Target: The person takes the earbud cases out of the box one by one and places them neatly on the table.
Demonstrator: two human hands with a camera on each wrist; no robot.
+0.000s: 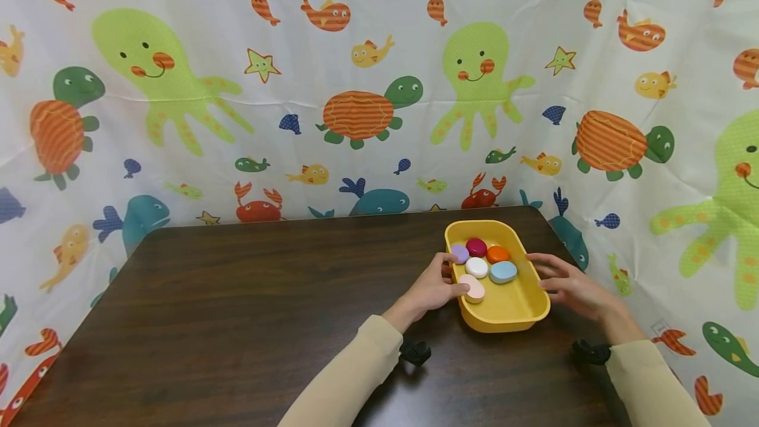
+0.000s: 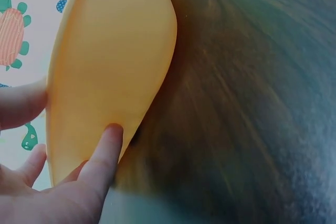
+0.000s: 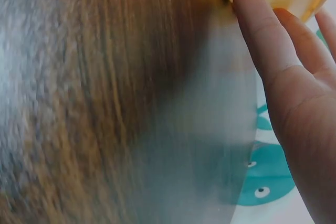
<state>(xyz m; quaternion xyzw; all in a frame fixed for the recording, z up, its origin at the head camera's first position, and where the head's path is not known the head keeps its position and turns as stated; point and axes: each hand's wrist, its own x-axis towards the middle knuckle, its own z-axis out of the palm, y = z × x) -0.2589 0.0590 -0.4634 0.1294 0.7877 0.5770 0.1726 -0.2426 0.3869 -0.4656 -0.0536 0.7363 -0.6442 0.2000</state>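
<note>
A yellow rounded tray (image 1: 516,308) is at the right part of the dark table, between the two hands. My left hand (image 1: 435,287) grips its left side, with fingertips at the rim; in the left wrist view one fingertip (image 2: 112,132) presses the outer wall. On the opposite side, my right hand (image 1: 574,287) holds the right wall, its fingers bent at the rim. Inside lie smooth rounded pieces: lavender (image 1: 459,254), magenta (image 1: 476,247), orange (image 1: 497,254), white (image 1: 477,267), light blue (image 1: 503,272) and pale pink (image 1: 474,290). Whether the tray touches the tabletop cannot be told.
The dark wooden table (image 1: 249,308) extends far to the left. A white curtain (image 1: 391,170) printed with sea animals hangs behind it and along both sides, close to the right hand. Black straps with small devices (image 1: 415,352) sit at both wrists.
</note>
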